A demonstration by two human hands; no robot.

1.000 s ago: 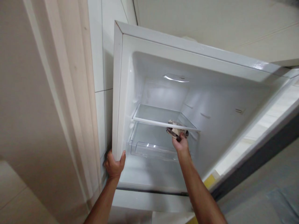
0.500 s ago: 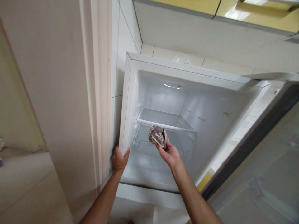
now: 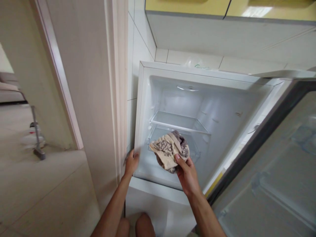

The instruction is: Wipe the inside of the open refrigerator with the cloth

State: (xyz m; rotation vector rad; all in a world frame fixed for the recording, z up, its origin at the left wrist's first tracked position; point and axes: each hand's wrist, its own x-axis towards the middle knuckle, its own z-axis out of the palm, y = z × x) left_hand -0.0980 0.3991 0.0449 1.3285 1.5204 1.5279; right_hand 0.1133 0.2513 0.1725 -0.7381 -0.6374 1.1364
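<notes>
A crumpled cloth [image 3: 168, 149], beige and grey-brown with a pattern, is bunched in my right hand [image 3: 189, 172]. My thumb presses on its near side, in front of the open refrigerator [image 3: 209, 70]. My left hand [image 3: 132, 162] is closed round the refrigerator's left side edge, with its fingers partly hidden behind. Inside the cabinet, a glass shelf [image 3: 181, 121] runs across the upper part. Below it lies a second clear shelf [image 3: 158, 131], partly covered by the cloth.
The refrigerator door [image 3: 278, 164] stands swung out to the right. A wooden door frame [image 3: 116, 82] rises close on the left. Yellow cabinets [image 3: 187, 6] hang overhead, and a plastic bag [image 3: 195, 62] lies on the refrigerator's top. A broom-like tool [image 3: 38, 144] stands beyond the doorway.
My right hand has drawn the cloth back from inside the refrigerator toward me, and more of the cloth shows. My left hand stays on the edge. The view has shifted left.
</notes>
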